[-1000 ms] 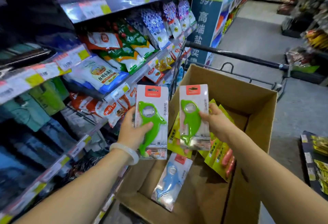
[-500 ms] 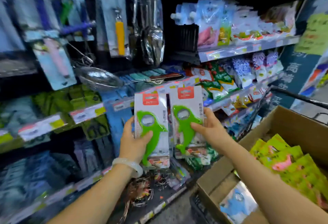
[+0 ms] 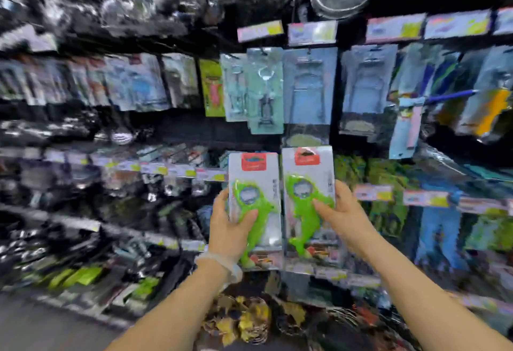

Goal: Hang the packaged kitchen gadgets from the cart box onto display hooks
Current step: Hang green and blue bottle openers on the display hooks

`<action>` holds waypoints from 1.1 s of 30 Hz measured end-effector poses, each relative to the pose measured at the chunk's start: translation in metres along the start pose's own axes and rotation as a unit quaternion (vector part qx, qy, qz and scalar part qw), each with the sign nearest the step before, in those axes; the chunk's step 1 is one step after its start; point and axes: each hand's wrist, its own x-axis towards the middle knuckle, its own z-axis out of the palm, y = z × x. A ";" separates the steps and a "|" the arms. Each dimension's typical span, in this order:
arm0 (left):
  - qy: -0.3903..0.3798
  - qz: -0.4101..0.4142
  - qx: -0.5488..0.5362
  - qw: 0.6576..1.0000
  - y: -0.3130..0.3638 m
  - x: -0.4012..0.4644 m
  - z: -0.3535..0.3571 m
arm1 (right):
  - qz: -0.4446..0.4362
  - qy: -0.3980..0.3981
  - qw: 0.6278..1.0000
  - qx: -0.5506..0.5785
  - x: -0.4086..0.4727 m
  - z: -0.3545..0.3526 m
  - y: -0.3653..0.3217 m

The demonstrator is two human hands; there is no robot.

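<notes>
Frame blurred throughout. Left hand (image 3: 231, 225) at centre grips flat silver blister pack with green dolphin-shaped gadget and red header (image 3: 254, 209), thumb across front, fingers curled behind left edge. Right hand (image 3: 342, 216) grips second, matching silver pack with green dolphin gadget (image 3: 306, 203), thumb on front, fingers round right edge. Packs upright, side by side, edges nearly touching, in front of shelving. Pale bangle (image 3: 222, 263) on left wrist. Above packs, pale-blue carded utensils (image 3: 308, 86) hang in row. Price-tag strips (image 3: 311, 32) near top right.

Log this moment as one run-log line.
phase: carry to hooks | left hand: holds left green gadget pack | right hand: holds right green gadget pack | hung: neither
</notes>
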 end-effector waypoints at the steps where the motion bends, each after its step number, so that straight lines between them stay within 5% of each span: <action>1: 0.036 0.001 -0.006 0.999 0.002 0.006 -0.031 | -0.014 -0.035 0.999 0.001 0.011 0.035 -0.004; 16: 0.155 0.055 0.027 0.986 0.002 0.136 -0.237 | -0.115 -0.184 0.975 0.035 0.158 0.291 -0.042; 33: 0.135 0.102 0.008 0.986 -0.011 0.329 -0.318 | -0.134 -0.134 0.982 0.006 0.304 0.406 -0.058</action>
